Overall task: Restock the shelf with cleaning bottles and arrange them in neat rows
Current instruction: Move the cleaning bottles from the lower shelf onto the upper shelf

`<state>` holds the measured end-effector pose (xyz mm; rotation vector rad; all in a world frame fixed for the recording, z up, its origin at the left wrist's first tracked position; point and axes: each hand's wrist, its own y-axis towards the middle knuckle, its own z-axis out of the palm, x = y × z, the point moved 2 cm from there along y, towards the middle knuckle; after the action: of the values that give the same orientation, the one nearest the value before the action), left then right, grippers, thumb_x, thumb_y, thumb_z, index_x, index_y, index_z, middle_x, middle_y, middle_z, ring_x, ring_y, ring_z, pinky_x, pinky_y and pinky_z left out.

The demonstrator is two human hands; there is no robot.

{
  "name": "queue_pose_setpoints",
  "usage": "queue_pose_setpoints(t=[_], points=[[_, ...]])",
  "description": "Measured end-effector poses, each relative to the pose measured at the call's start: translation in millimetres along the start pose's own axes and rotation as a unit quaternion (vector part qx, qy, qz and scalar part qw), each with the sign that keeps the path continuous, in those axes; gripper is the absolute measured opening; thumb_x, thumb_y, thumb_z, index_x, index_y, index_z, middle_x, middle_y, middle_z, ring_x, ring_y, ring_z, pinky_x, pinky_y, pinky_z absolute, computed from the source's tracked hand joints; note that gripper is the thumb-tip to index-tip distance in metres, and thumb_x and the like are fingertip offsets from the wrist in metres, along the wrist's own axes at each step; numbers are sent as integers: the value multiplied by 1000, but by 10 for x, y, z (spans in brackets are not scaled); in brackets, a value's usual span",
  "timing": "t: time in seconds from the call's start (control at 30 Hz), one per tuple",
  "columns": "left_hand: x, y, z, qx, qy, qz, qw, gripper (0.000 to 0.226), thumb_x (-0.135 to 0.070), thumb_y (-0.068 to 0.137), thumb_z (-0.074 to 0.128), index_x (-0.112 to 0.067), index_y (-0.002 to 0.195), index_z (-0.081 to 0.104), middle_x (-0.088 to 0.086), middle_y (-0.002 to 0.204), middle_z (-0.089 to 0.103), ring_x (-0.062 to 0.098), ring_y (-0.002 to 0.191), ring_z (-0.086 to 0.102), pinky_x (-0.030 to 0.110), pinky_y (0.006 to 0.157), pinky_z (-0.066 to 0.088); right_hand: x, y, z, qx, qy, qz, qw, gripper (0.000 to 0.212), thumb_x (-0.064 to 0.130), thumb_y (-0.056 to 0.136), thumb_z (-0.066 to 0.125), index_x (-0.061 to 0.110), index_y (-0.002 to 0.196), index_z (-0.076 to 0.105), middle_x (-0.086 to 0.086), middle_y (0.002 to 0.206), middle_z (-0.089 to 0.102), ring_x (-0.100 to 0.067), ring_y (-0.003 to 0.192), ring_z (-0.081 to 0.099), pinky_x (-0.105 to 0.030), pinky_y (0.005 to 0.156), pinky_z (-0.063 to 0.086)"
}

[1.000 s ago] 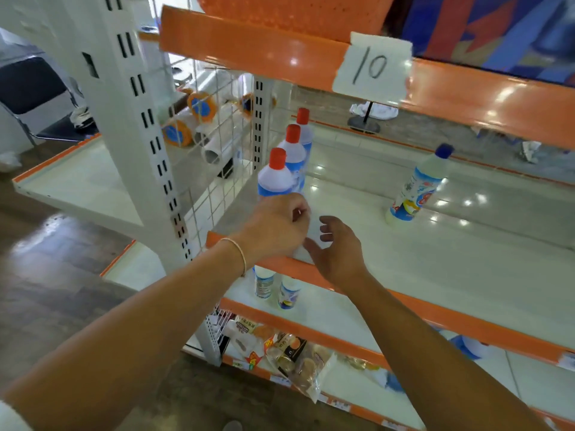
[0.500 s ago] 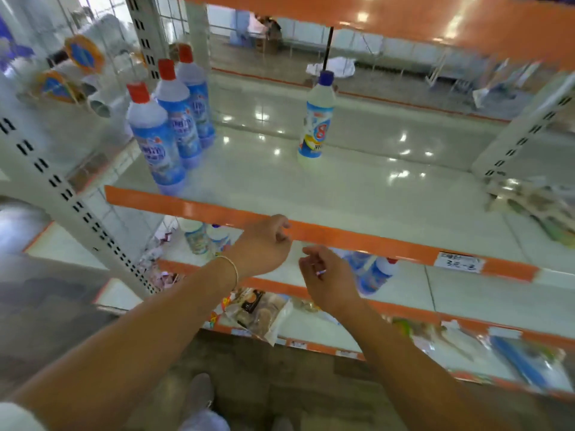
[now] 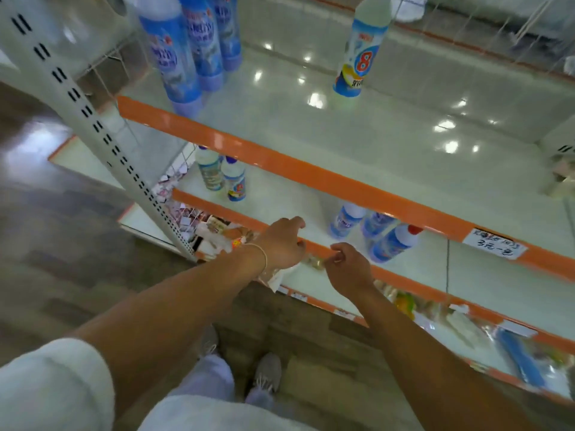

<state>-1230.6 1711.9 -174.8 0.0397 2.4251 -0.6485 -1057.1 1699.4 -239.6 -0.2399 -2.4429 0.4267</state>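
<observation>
Orange edge of the lower shelf (image 3: 389,276) was where both hands had ended up, down from the top shelf (image 3: 280,157) they were at a second earlier. View had tilted down with them: feet and floor (image 3: 46,213) now in shot.

Left hand (image 3: 281,244): fingers loosely curled, nothing in them, hovering at the lower edge. Right hand (image 3: 348,265): fingers curled in, also holding nothing that I could see, just beside the left. Frame was blurred, so whether either touched the edge I couldn't tell.

Bottle positions:
- blue row (image 3: 186,51) of three standing front to back at the top shelf's left end, where the left hand had been a second ago. Looked placed and straight.
- lone bottle (image 3: 357,54) upright mid-shelf, well apart from the row, not aligned with anything.
- pair (image 3: 222,177) standing on the lower shelf, left side.
- three more (image 3: 373,228) lower down to the right, partly hidden by the top shelf's edge; the one with a red cap (image 3: 392,244) was tipped over.

Read: release on the top row was done, hands dropped empty to fetch stock from below. Tipped bottle sat nearest the right hand, so likely next pick. Top shelf mostly bare, task looked early. Lone bottle would need pulling into a row.
</observation>
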Motion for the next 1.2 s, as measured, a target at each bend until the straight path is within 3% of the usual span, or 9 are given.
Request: queue_pose_setpoints(t=[0.1,0.23,0.37,0.53,0.63,0.73,0.93,1.13,1.2], points=[[46,89,38,-5,2,-4,1000,51,-25,94,47,-20,143,33,8,140,43,26,122,49,28,84,34,-51,219,38,13,18,43,999,45,30,84,62,15,126,55,-2,111,65,-23,99,61,-33,86,49],[139,181,73,-32,21,-12,999,50,-26,96,44,-19,144,30,8,138,43,28,122,48,29,81,26,-136,571,15,-4,10,85,996,66,39,85,66,8,137,43,-9,131,57,-27,119,54,-35,95,42],[258,283,141,-34,-24,-1,999,50,-25,95,46,-17,143,34,9,138,46,28,125,47,28,88,32,-170,788,17,-3,50,141,989,68,32,83,69,-3,134,40,-11,106,54,-31,101,58,-44,88,49],[365,397,236,-62,-64,-3,996,47,-22,91,49,-18,137,42,9,132,54,26,120,51,32,95,40,-364,1252,159,-35,182,194,963,104,50,45,80,21,135,36,-1,127,53,-30,113,58,-47,94,51],[396,456,259,-73,-78,1,994,45,-20,91,50,-17,136,43,9,130,55,25,116,54,29,92,39,-276,1345,140,-73,172,188,964,102,46,53,83,12,137,37,-5,131,53,-27,116,57,-36,93,49],[412,491,284,-83,-83,6,993,44,-20,91,51,-17,135,45,8,128,57,23,113,55,24,88,37,-284,1436,161,-118,181,186,959,103,50,49,83,12,135,42,-7,126,60,-27,109,63,-39,87,53],[428,477,349,-86,-83,3,993,44,-20,91,50,-18,134,45,8,128,56,24,114,54,27,90,38,-312,1420,229,-174,241,162,941,71,39,63,80,20,125,52,4,117,62,-19,102,62,-35,93,52],[408,407,327,-61,-98,-5,993,46,-19,92,51,-17,137,43,9,130,54,25,116,53,26,89,39,-364,1099,342,-169,219,58,959,59,27,70,81,23,122,53,5,115,64,-13,103,62,-37,95,52],[394,351,288,-50,-90,-6,995,47,-20,92,50,-17,138,41,10,131,53,25,115,52,26,87,39,-361,927,361,-154,196,22,968,60,33,69,81,28,122,53,8,114,64,-14,105,63,-34,92,53]])
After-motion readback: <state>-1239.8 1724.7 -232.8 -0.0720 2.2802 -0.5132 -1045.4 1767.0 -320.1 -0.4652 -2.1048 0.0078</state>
